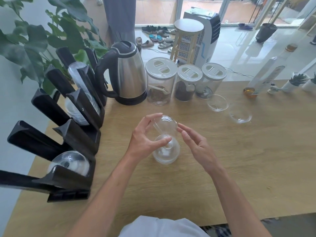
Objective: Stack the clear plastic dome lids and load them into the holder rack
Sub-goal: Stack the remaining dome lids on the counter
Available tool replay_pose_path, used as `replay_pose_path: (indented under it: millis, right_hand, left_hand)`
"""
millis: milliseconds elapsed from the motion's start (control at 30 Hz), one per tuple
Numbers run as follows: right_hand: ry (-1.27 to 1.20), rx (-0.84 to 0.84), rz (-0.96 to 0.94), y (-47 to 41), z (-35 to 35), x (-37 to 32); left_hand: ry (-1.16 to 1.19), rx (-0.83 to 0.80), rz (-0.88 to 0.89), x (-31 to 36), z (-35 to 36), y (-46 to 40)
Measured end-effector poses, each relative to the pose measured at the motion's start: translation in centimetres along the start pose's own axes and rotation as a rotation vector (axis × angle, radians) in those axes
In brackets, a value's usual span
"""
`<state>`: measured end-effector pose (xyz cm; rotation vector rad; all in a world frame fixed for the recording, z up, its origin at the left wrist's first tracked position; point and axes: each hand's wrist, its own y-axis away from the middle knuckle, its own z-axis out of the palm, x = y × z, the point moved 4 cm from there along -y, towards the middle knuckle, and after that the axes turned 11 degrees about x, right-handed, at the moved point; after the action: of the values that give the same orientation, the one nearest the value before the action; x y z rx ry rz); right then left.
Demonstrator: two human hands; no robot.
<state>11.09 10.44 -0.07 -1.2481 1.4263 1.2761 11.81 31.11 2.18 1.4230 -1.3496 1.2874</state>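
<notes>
My left hand [145,139] grips a clear dome lid [166,124] above the middle of the wooden table [239,168]. My right hand [196,146] hovers just right of it, fingers spread, fingertips close to the dome. Under the held lid a short stack of dome lids [165,153] rests on the table. Two more loose lids lie upturned at the right: one [217,102] near the jars, another [240,115] beyond it. The black holder rack [71,134] runs along the left edge, with dome lids [70,161] in its near slot and other lids [80,110] in farther slots.
A steel kettle [127,73] and three white-lidded jars [185,82] stand behind the work area. A bottle [261,77] and small potted plants [295,82] sit at the far right. A large leafy plant [34,36] overhangs the rack.
</notes>
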Motion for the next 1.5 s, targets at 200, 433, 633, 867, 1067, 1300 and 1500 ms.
replay_pose_path:
  millis: [200,433,633,867,1067,1300,1500]
  right_hand:
    - [0.054,0.02,-0.102,0.3,0.6,-0.5]
    - [0.214,0.073,-0.131,0.8,0.6,2.2]
    - [0.059,0.081,-0.006,0.7,0.8,4.5]
    - [-0.036,0.136,0.043,0.8,-1.7,5.0]
    - [0.104,0.283,0.064,0.2,-7.4,5.7]
    - [0.63,0.699,-0.059,-5.7,-16.6,6.2]
    - [0.892,0.617,-0.083,-10.0,-21.0,6.9]
  left_hand:
    - [-0.158,0.009,0.012,-2.0,-0.2,1.7]
    - [-0.344,-0.062,0.05,-5.0,0.9,3.3]
    - [-0.317,-0.071,0.007,-7.0,1.7,3.8]
    - [-0.31,-0.12,0.023,-7.1,4.6,2.9]
    - [-0.296,-0.205,0.054,-6.1,10.2,1.6]
    - [-0.304,-0.207,0.072,-4.3,16.4,0.2]
    - [-0.344,-0.184,0.034,-3.3,19.3,-0.2]
